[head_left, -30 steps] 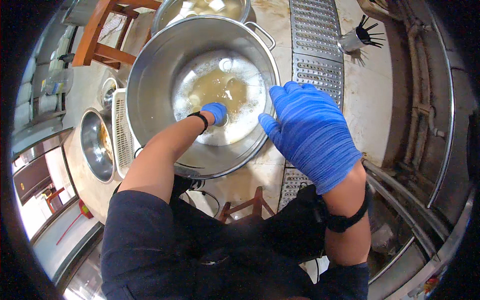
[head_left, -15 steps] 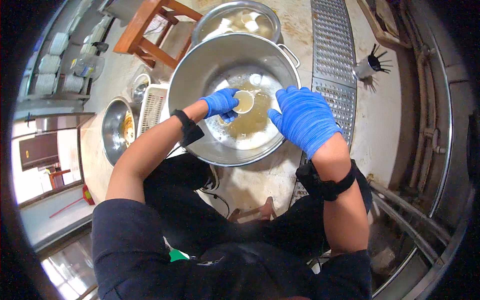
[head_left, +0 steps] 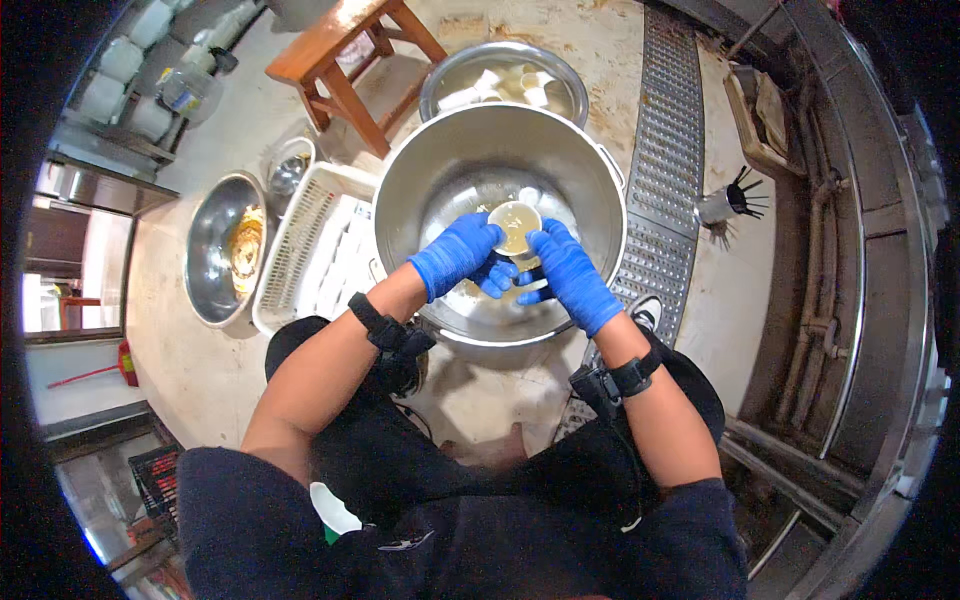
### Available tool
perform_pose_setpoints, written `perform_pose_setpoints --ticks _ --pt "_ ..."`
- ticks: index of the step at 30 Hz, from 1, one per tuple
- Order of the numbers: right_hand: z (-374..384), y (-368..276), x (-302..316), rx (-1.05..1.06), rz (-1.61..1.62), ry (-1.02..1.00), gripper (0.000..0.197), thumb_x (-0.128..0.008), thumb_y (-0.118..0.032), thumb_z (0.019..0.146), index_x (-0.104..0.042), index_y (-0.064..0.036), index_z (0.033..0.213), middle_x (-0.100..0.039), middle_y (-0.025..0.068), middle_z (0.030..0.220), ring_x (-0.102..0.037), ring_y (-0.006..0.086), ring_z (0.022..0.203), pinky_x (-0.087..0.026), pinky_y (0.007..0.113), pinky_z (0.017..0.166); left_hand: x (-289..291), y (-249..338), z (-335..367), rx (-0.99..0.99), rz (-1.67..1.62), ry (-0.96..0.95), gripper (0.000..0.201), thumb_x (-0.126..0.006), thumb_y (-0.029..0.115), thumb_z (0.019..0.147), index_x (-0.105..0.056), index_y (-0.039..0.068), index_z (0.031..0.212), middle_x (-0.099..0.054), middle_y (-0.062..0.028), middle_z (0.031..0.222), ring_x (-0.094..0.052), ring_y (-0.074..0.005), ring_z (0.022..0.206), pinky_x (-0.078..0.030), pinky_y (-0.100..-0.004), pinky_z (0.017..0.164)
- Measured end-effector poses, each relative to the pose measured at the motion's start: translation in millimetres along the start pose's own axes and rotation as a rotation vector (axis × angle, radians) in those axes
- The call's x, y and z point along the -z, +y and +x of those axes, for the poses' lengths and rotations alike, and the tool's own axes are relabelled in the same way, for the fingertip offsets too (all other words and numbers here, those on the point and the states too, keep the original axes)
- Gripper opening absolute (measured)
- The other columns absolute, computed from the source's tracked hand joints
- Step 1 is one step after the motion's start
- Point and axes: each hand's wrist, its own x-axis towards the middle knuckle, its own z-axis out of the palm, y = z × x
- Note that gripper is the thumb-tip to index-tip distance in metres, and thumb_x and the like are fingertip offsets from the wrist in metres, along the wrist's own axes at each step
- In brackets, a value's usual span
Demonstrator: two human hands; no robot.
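Note:
A large deep metal pot (head_left: pixel 440 165) stands on the floor in front of me, with cloudy liquid in its bottom. Over its opening I hold a small round white cup (head_left: pixel 518 229), which has pale yellowish liquid inside. My left hand (head_left: pixel 462 255), in a blue glove, grips the cup's left side. On the opposite side my right hand (head_left: pixel 573 275), gloved in blue too, has its thumb and fingers closed at the rim. Parts of the fingers are hidden beneath the cup.
Behind the pot sits a metal basin (head_left: pixel 435 100) holding white pieces in liquid. A white plastic crate (head_left: pixel 285 245) and a steel bowl (head_left: pixel 205 262) lie left, below a wooden stool (head_left: pixel 330 65). Rightward run a perforated drain cover (head_left: pixel 668 130) and a metal canister (head_left: pixel 714 207) with black sticks.
My right hand has come in from the pot's right rim and taken hold of the cup. The left hand still holds it. The view has shifted, so surroundings appear moved.

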Motion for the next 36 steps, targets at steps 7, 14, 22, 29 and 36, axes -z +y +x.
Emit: perform_pose_setpoints --ticks 7,14,22,29,36 --pt "19 14 -9 -0.305 0.208 -0.010 0.040 -0.048 -0.046 0.100 -0.055 -0.0101 0.115 -0.064 0.0070 0.088 -0.059 0.0132 0.061 -0.050 0.028 0.049 1 -11 27 0.106 0.137 0.035 0.049 -0.036 0.039 0.104 -0.063 -0.001 0.095 -0.065 -0.0142 0.067 -0.063 -0.0234 0.050 -0.055 -0.0352 0.045" --pt "36 23 -18 -0.197 0.408 0.101 0.047 -0.047 -0.051 0.102 -0.065 -0.0088 0.115 -0.066 0.0045 0.097 -0.063 0.0136 0.080 -0.051 0.026 0.068 -7 -41 55 -0.459 0.208 0.406 0.052 -0.038 0.043 0.104 -0.066 0.001 0.098 -0.069 -0.0104 0.084 -0.064 -0.0228 0.074 -0.052 -0.0349 0.074" --pt "10 12 -42 0.290 -0.401 0.190 0.045 -0.042 -0.037 0.105 -0.053 -0.0009 0.128 -0.062 0.0291 0.115 -0.064 0.0442 0.096 -0.051 0.048 0.083 -13 -4 30 -0.184 -0.773 0.176 0.033 -0.044 0.030 0.095 -0.068 0.007 0.097 -0.071 -0.0101 0.092 -0.068 -0.0225 0.083 -0.054 -0.0334 0.080" --pt "9 8 -40 0.267 -0.060 0.097 0.048 -0.043 -0.040 0.104 -0.055 0.0006 0.125 -0.066 0.0246 0.109 -0.067 0.0356 0.093 -0.051 0.043 0.081 -24 -8 30 -0.224 -0.725 0.406 0.029 -0.046 0.027 0.090 -0.066 0.007 0.083 -0.069 -0.0115 0.079 -0.067 -0.0228 0.068 -0.054 -0.0347 0.065" --pt "14 18 -39 0.235 0.154 0.143 0.055 -0.045 -0.050 0.102 -0.059 0.0002 0.121 -0.068 0.0137 0.098 -0.063 0.0189 0.085 -0.051 0.033 0.077 -26 -21 38 -0.548 -0.276 0.505 0.024 -0.051 0.031 0.091 -0.061 0.012 0.082 -0.062 -0.0053 0.078 -0.061 -0.0176 0.070 -0.050 -0.0300 0.068"
